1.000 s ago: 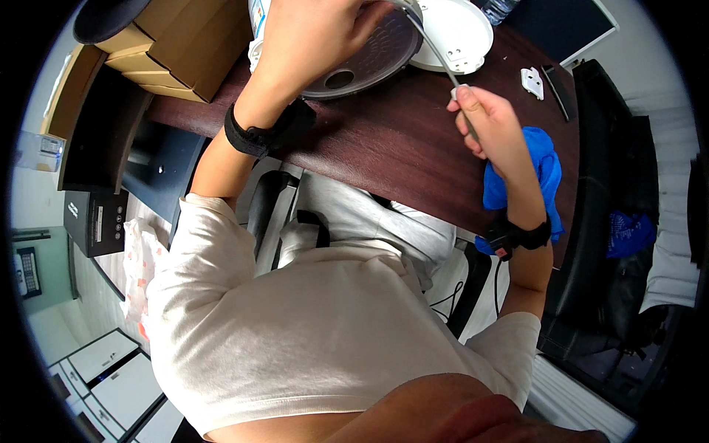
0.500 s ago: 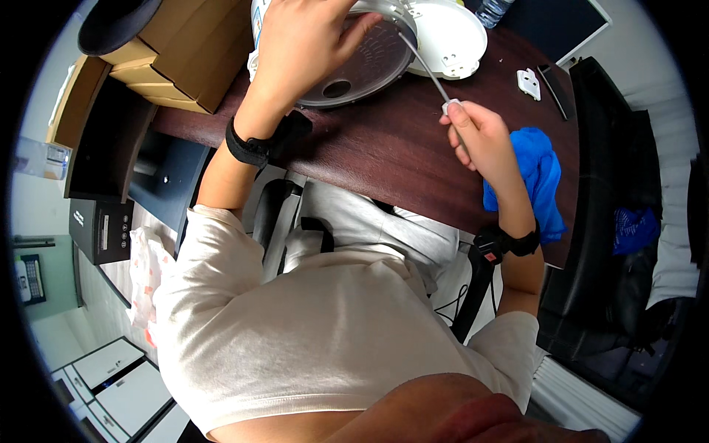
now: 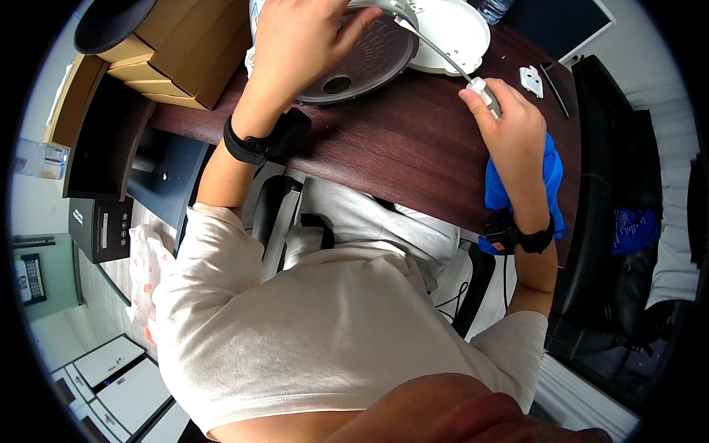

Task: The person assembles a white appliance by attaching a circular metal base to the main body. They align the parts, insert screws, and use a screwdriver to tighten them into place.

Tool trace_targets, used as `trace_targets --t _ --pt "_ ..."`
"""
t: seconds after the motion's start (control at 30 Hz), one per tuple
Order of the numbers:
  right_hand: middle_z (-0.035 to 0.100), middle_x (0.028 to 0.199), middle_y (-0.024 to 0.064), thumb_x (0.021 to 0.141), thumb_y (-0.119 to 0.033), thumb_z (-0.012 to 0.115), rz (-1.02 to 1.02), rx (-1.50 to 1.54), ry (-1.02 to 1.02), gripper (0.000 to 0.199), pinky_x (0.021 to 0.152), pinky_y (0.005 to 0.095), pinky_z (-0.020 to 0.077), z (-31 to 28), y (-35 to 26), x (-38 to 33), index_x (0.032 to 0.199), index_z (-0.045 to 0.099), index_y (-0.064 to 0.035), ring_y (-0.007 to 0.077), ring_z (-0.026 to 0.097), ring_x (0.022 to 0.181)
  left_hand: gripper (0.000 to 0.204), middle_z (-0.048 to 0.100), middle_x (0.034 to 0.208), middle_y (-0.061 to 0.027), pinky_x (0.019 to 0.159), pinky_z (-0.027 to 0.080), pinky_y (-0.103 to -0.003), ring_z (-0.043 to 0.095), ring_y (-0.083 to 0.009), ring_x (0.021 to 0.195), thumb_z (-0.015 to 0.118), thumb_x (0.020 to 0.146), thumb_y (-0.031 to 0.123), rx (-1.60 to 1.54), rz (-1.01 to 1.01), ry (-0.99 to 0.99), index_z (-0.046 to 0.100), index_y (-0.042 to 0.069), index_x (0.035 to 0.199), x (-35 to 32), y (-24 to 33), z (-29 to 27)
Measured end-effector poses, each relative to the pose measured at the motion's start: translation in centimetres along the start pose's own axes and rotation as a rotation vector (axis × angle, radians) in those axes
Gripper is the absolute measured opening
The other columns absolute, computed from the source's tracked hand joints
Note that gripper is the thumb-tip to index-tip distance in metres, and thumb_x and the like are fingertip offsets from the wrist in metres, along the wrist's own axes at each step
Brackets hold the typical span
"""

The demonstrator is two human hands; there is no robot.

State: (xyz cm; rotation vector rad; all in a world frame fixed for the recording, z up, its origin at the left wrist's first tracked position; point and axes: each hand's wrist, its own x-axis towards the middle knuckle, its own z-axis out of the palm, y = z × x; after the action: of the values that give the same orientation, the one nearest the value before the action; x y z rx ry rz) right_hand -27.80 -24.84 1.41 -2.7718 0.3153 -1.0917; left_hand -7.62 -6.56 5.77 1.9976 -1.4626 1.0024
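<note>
A round grey lid (image 3: 365, 63) with a pale rim, rows of small marks and one round hole lies tilted at the table's far edge. My left hand (image 3: 299, 44) grips it from the left with the thumb stretched over its rim. The other fingers run out of the picture. In my right hand (image 3: 509, 122) is a screwdriver (image 3: 443, 55), its pale handle between thumb and fingers. The shaft slants up to the left, and its tip meets the lid's rim near my left thumb. Behind lies a white round cover (image 3: 461, 33).
A blue cloth (image 3: 552, 173) lies under my right forearm. Beyond it are a small white plastic part (image 3: 530, 81) and a dark flat phone-like object (image 3: 554, 88). Cardboard boxes (image 3: 188, 52) stand at left. A clear bottle (image 3: 493, 10) is at the back.
My right hand has shifted right and turned, with its grip on the screwdriver's handle changed. The shaft lies flatter, tip still at the rim. My left hand has hardly moved.
</note>
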Motion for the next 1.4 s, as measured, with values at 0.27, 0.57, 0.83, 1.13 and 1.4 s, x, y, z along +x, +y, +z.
trace_targets --t 0.27,0.57,0.83,1.13,1.4 --pt "0.067 0.076 0.0126 0.085 -0.037 0.074 -0.014 -0.037 -0.022 0.035 0.053 0.036 0.0505 -0.6 0.1 0.5 0.091 0.069 -0.0033 0.0306 0.066 0.063 0.028 0.064 0.121 -0.0168 0.099 0.043 -0.049 0.057 -0.0383 0.119 0.069 0.086 0.024 -0.008 0.0 -0.003 0.061 0.003 0.103 0.1 0.1 0.0" --pt "0.068 0.077 0.0129 0.085 -0.037 0.073 -0.021 -0.026 -0.037 0.035 0.054 0.0372 0.0511 -0.6 0.1 0.6 0.092 0.068 -0.0034 0.0313 0.067 0.065 0.027 0.064 0.121 -0.0166 0.099 0.043 -0.05 0.057 -0.0385 0.12 0.069 0.086 0.023 -0.01 0.005 -0.002 0.061 0.003 0.103 0.1 0.1 0.1" --pt "0.065 0.07 0.0146 0.091 -0.037 0.067 0.102 0.048 -0.228 0.034 0.053 0.0374 0.0494 -1.4 -0.5 1.1 0.086 0.066 -0.0033 0.0325 0.063 0.059 0.027 0.065 0.116 -0.0191 0.093 0.045 -0.051 0.059 -0.0395 0.113 0.069 0.085 0.021 0.0 0.064 -0.009 0.06 0.001 0.1 0.6 0.4 0.0" --pt "0.047 0.066 -0.0009 0.103 -0.052 0.042 0.961 1.498 -0.793 0.049 0.034 0.0204 0.029 0.6 -2.7 -0.5 0.102 0.053 -0.0045 0.0052 0.04 0.043 0.029 0.064 0.115 -0.0206 0.092 0.045 -0.05 0.059 -0.0397 0.11 0.069 0.084 0.02 0.024 0.065 -0.036 0.059 0.0 0.101 0.6 0.3 0.0" --pt "0.045 0.067 -0.0005 0.103 -0.057 0.032 1.049 2.106 -0.898 0.056 0.033 0.0195 0.0253 1.9 -2.5 -1.6 0.104 0.053 -0.0049 0.0057 0.033 0.041 0.027 0.064 0.111 -0.0193 0.089 0.046 -0.048 0.06 -0.0392 0.103 0.069 0.082 0.018 0.032 0.112 0.048 0.059 0.0 0.098 0.6 0.3 0.3"
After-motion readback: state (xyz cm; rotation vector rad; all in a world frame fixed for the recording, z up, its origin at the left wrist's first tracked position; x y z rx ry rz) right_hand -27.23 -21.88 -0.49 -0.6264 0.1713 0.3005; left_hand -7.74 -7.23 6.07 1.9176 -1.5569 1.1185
